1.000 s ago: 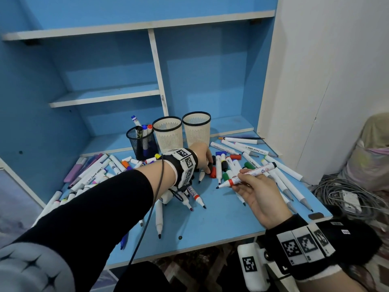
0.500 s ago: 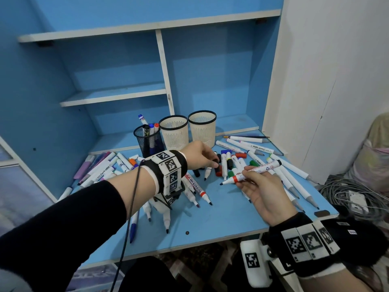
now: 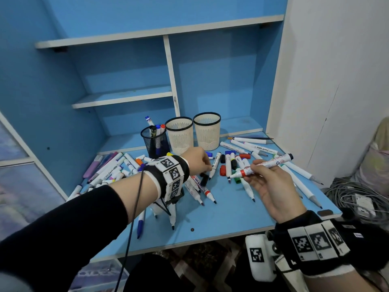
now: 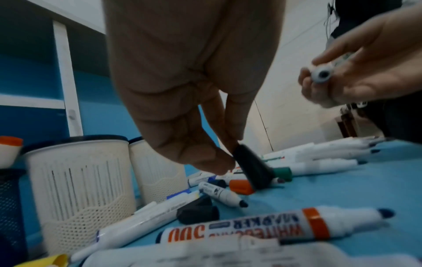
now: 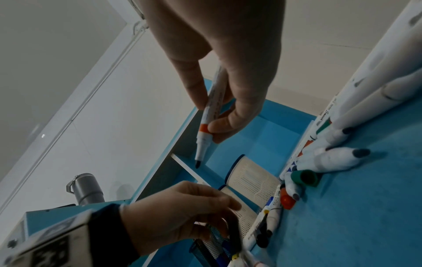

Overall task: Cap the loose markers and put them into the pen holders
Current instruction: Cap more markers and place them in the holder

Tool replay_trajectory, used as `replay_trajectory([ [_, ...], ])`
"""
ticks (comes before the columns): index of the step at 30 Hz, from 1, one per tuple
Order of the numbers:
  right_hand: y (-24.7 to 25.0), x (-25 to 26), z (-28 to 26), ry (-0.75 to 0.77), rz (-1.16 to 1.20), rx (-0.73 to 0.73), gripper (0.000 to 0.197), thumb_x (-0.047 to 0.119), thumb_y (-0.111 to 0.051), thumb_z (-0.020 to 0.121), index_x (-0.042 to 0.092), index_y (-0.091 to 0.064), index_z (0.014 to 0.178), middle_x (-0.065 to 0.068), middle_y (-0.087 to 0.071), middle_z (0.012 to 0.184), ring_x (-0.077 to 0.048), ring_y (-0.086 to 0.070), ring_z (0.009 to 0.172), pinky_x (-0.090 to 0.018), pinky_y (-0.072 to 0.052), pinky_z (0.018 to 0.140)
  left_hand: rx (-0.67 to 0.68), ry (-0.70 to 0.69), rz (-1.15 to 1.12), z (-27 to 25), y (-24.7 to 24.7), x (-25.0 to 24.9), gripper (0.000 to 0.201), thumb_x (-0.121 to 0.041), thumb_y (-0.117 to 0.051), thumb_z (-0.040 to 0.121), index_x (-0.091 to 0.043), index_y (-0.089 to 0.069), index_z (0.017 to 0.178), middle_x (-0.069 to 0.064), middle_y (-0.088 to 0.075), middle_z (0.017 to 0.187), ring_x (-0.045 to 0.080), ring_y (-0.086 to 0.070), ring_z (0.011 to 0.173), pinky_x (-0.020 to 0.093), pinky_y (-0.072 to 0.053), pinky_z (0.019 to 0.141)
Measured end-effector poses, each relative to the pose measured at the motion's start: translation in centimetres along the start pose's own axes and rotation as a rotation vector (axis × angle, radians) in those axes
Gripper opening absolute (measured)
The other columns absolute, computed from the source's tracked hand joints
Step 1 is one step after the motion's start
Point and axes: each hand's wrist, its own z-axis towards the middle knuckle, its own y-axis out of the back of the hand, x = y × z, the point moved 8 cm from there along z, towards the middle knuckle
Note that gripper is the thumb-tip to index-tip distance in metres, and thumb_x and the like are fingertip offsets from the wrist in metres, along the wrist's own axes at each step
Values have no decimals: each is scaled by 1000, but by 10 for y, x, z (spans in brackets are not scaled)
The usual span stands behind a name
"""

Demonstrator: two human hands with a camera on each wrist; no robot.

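Observation:
My left hand (image 3: 207,168) reaches over the pile of loose markers and pinches a black cap (image 4: 251,169) between thumb and fingertips, just above the blue desk (image 3: 227,218). My right hand (image 3: 254,167) holds an uncapped white marker (image 3: 263,165) with a red band, its dark tip pointing left toward the left hand. In the right wrist view the same marker (image 5: 212,112) is pinched near its tip end. A black mesh holder (image 3: 155,144) with several markers stands at the back. Beside it are two cream holders (image 3: 180,135) (image 3: 207,131).
Uncapped markers and loose caps in red, green, black and blue lie scattered across the desk, thickest at the left (image 3: 113,167) and right (image 3: 294,171). Blue shelves (image 3: 126,98) rise behind. A white wall (image 3: 336,81) and tangled cables (image 3: 353,197) are on the right.
My left hand has drawn back a little from the caps and now has the black cap pinched. My right hand keeps the marker, held about where it was.

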Motion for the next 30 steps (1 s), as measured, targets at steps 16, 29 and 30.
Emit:
replay_trajectory([
  [16,35,-24,5,-79,-86,-69,8,-5,-55,88,4,-57,89,-15,-62,77,-20,-62,67,-29,-56,66,37,-66,225,58,-23,-37,37,-15,-58,89,-13,-60,126,8,-59,129,23,-54,117,29,-43,95],
  [29,30,-51,3,-160,-179,-27,8,-6,-57,87,3,-59,87,-16,-63,75,-18,-64,63,-27,-55,61,159,-42,342,102,-26,-32,42,-15,-69,83,-10,-61,123,7,-62,123,21,-56,114,27,-44,94],
  [30,30,-50,4,-158,-170,-33,9,-6,-57,87,2,-59,87,-17,-62,75,-18,-64,63,-26,-55,60,156,-47,338,103,-27,-32,41,-15,-69,82,-10,-62,122,7,-63,122,21,-57,113,27,-45,92],
])
